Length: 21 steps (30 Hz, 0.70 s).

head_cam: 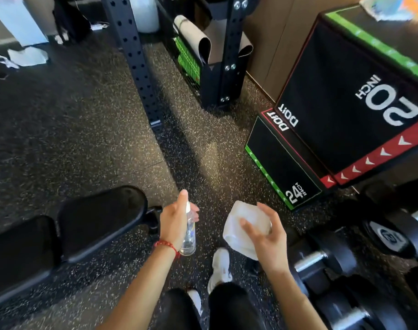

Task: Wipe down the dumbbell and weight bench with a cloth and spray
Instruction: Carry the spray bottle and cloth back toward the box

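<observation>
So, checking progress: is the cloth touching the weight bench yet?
No, the right hand holds the white cloth in the air, well apart from the weight bench.

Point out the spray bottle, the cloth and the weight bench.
spray bottle (188, 236): head view, on its clear body below the left hand.
cloth (241, 220): head view, on the white fold above the right hand's fingers.
weight bench (100, 217): head view, on the black seat pad.

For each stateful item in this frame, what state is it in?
left hand: gripping spray bottle
spray bottle: upright, held, nearly empty
right hand: holding cloth
cloth: bunched, lifted
weight bench: untouched
dumbbell: lying on the floor, untouched
</observation>
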Each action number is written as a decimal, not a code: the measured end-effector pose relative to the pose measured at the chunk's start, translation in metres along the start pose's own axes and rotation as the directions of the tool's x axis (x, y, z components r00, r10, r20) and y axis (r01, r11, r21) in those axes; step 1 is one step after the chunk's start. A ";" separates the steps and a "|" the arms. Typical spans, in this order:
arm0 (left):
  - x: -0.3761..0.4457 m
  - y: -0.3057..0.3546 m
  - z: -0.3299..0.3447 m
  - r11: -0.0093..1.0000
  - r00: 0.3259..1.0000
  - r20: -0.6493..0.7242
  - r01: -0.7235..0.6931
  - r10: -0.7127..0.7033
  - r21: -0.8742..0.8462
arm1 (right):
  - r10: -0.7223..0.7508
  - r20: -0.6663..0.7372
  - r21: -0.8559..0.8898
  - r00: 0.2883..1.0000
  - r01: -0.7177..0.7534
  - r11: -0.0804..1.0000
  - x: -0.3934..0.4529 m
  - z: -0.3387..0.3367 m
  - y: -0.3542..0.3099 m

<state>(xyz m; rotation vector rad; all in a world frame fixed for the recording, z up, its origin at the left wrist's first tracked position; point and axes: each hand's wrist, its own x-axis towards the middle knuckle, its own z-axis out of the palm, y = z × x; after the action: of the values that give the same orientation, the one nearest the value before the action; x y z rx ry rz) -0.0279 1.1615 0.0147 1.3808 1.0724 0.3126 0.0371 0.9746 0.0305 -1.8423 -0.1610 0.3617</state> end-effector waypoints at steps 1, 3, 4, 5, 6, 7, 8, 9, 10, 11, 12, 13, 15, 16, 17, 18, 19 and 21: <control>0.012 0.007 0.007 1.000 1.000 0.003 -0.001 0.001 0.004 | -0.004 -0.001 0.000 1.000 0.004 1.000 0.016 0.002 -0.003; 0.037 0.021 0.024 1.000 1.000 0.016 -0.021 0.021 0.018 | -0.008 0.005 0.000 1.000 0.008 1.000 0.051 0.006 -0.006; 0.050 0.027 0.033 0.999 0.999 0.017 -0.031 0.031 0.016 | -0.004 0.009 0.009 1.000 0.004 1.000 0.069 0.007 -0.007; 0.063 0.035 0.043 0.999 0.999 0.016 -0.041 0.041 0.009 | -0.005 0.009 0.017 1.000 0.005 1.000 0.087 0.008 -0.009; 0.076 0.044 0.054 0.999 0.999 0.017 -0.049 0.049 0.002 | -0.014 0.004 0.020 1.000 0.014 1.000 0.106 0.009 -0.012; 0.089 0.054 0.064 0.998 0.998 0.020 -0.055 0.055 0.004 | -0.020 -0.005 0.018 1.000 0.021 1.000 0.125 0.008 -0.015; 0.101 0.064 0.075 0.998 0.998 0.022 -0.058 0.058 0.012 | -0.023 -0.015 0.019 1.000 0.023 1.000 0.144 0.007 -0.019; 0.113 0.074 0.085 0.998 0.998 0.022 -0.058 0.057 0.021 | -0.022 -0.024 0.027 0.999 0.023 0.999 0.161 0.005 -0.023; 0.123 0.083 0.095 0.998 0.998 0.025 -0.061 0.061 0.024 | -0.026 -0.028 0.035 0.999 0.027 0.999 0.178 0.003 -0.027; 0.134 0.093 0.104 0.998 0.997 0.032 -0.067 0.067 0.021 | -0.035 -0.024 0.034 0.999 0.036 0.999 0.194 0.001 -0.032; 0.144 0.102 0.112 0.997 0.997 0.039 -0.074 0.073 0.020 | -0.041 -0.016 0.025 0.999 0.041 0.999 0.210 -0.001 -0.036; 0.154 0.110 0.120 0.997 0.996 0.044 -0.078 0.077 0.022 | -0.040 -0.006 0.020 0.999 0.040 0.999 0.225 -0.002 -0.041; 0.174 0.126 0.135 0.996 0.995 0.052 -0.084 0.082 0.037 | -0.025 -0.003 0.031 1.000 0.025 0.999 0.253 -0.002 -0.048; 0.184 0.134 0.142 0.995 0.995 0.060 -0.085 0.082 0.042 | -0.018 -0.011 0.039 1.000 0.018 0.999 0.266 -0.002 -0.051; 0.194 0.141 0.149 0.995 0.994 0.070 -0.086 0.082 0.048 | -0.013 -0.020 0.047 1.000 0.014 0.999 0.278 -0.001 -0.053; 0.205 0.148 0.156 0.995 0.994 0.078 -0.087 0.082 0.057 | -0.012 -0.030 0.054 0.999 0.014 0.998 0.290 0.000 -0.056; 0.217 0.155 0.163 0.994 0.993 0.086 -0.092 0.086 0.066 | -0.014 -0.041 0.057 0.999 0.016 0.998 0.302 0.001 -0.059; 0.243 0.169 0.178 0.991 0.989 0.108 -0.106 0.097 0.080 | -0.011 -0.073 0.056 0.997 0.015 0.998 0.327 0.004 -0.061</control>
<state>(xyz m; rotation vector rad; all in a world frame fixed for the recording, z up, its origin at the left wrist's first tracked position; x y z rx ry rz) 0.3004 1.2678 0.0321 1.5153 0.9409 0.2678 0.3483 1.0922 0.0342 -1.7952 -0.1112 0.2870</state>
